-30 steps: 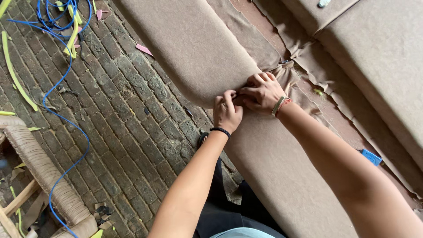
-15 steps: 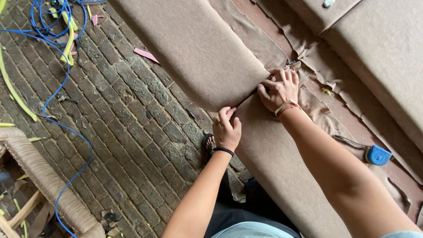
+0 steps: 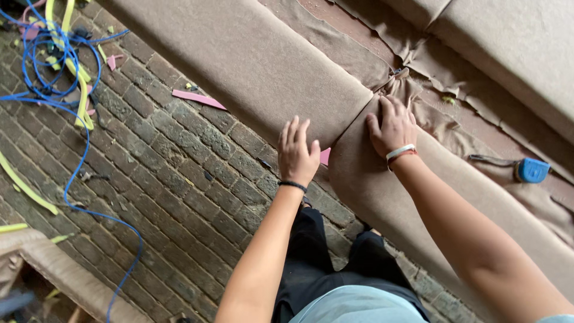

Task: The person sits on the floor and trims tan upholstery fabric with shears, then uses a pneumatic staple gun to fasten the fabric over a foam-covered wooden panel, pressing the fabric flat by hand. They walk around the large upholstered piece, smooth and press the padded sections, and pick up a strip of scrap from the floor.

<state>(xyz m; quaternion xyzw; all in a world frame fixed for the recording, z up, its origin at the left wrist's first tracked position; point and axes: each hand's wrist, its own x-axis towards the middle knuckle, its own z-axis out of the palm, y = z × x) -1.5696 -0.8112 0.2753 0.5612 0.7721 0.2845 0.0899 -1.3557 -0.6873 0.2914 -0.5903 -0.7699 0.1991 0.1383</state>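
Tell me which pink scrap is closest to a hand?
The small pink scrap peeking out right beside the left hand, at the cushion edge. The longer pink strip lies farther off on the brick floor.

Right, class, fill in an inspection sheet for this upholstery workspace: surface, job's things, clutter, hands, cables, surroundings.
Surface: brick floor, dusty.
Job's things: two brown fabric-covered cushions meeting at a seam; loose fabric folds behind them.
Clutter: pink offcuts, yellow strips, blue tape measure.
Hands: left hand open at the front edge of the seam; right hand flat on the fabric by the seam.
Cables: blue cord looped and trailing across the bricks.
Surroundings: a fabric-wrapped frame at the lower left.
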